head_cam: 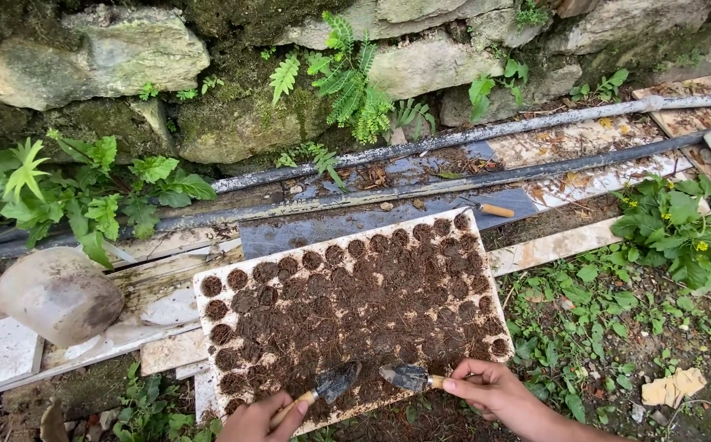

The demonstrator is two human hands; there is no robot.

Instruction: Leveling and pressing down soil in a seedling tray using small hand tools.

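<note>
— While the left hand (255,419) grips one small trowel (329,385), fingers wrapped on its handle, where does its blade point?
— Toward two o'clock, onto the soil-filled seed tray (347,307).
— And the right hand (494,391)?
— Fingers pinch the second trowel (408,377); blade lies toward nine o'clock, tips nearly meeting.
</note>
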